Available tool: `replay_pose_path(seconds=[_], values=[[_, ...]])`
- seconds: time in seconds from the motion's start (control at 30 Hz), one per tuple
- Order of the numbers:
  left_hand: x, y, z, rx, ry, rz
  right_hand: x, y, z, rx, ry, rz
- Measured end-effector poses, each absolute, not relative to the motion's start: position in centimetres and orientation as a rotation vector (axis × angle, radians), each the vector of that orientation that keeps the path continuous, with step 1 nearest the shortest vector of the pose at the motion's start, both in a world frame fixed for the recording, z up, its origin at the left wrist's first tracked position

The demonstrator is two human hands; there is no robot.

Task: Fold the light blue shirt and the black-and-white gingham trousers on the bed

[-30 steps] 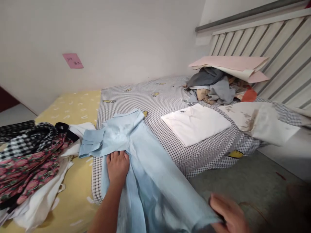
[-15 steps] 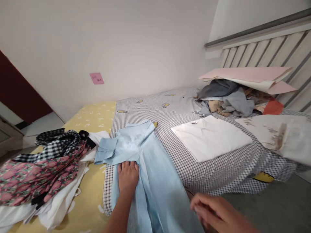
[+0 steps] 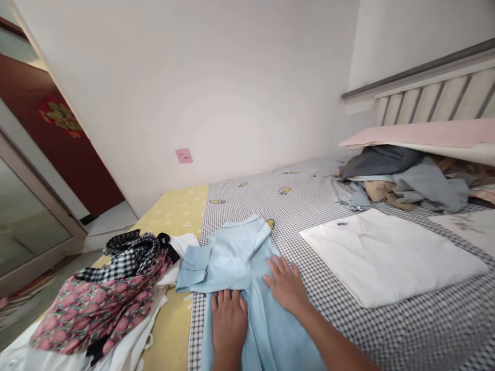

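Note:
A light blue shirt-like garment (image 3: 232, 252) lies spread on the bed, its collar toward the wall and one short sleeve laid out to the left. Its long lower part runs down out of the picture. My left hand (image 3: 230, 314) rests palm down on it, the fingertips just at the lower edge of the upper section. Flat on the garment's right side is my right hand (image 3: 286, 283), fingers spread. Neither hand grips the cloth visibly.
To the right lies a folded white garment (image 3: 390, 257). On the left is a heap with a pink floral garment (image 3: 104, 309). Grey and brown clothes (image 3: 406, 170) sit under a pink sheet (image 3: 421, 134). The checked bedsheet (image 3: 255, 198) borders a yellow one (image 3: 180, 203).
My right hand has moved up and left from beside the bed onto the blue garment, its fingers spreading. The left hand stays on the garment; the view has shifted left and up.

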State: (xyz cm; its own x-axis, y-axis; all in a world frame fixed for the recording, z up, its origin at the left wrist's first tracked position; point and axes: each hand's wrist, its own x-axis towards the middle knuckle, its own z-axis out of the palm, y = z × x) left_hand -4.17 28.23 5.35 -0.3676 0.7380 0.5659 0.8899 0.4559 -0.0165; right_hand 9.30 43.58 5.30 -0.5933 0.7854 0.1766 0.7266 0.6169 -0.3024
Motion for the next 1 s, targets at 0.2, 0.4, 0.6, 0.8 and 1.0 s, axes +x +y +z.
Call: replay_pose_path(seconds=[0.2,0.4,0.6,0.8,1.0], values=[[-3.9,28.3,5.6,-1.337,-2.226,-0.432,10.3,44.7,4.3,-1.410,-2.503,0.222],[-3.8,28.4,5.5,-1.321,-2.242,-0.416,12.0,44.0,3.9,-1.480,-2.444,0.125],[-3.5,28.4,5.9,-1.322,-2.281,-0.400,12.7,43.4,4.9,-1.490,-2.432,0.088],[-3.5,28.5,6.2,-1.366,-2.282,-0.328,13.4,43.8,5.0,-1.409,-2.376,0.162],[-3.9,28.4,6.1,-1.405,-2.283,-0.298,10.2,42.7,8.7,-1.451,-2.237,0.194]])
